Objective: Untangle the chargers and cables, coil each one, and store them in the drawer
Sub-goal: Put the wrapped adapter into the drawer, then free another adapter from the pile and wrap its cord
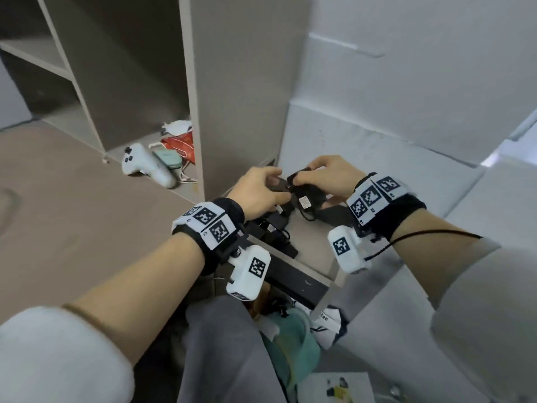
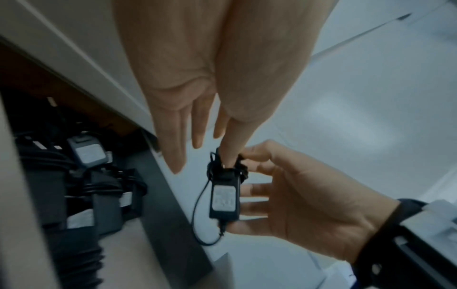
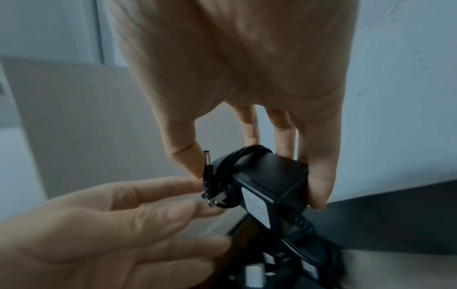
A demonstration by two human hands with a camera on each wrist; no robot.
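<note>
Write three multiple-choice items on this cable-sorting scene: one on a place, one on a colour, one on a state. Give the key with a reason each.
1. Where does the white game controller lie?
A. on the cabinet's bottom shelf
B. in the drawer
C. on the person's lap

2. What colour is the adapter being held?
A. white
B. black
C. red

3. How is that adapter's cable?
A. hanging straight down
B. cut in two
C. mostly wound around the adapter's end

Key: 1 A, it sits on the low shelf beside a red bag. 2 B, black body with a pale label. 3 C, loops wrap the body while the right hand grips it and the left hand pinches at the plug end.
</note>
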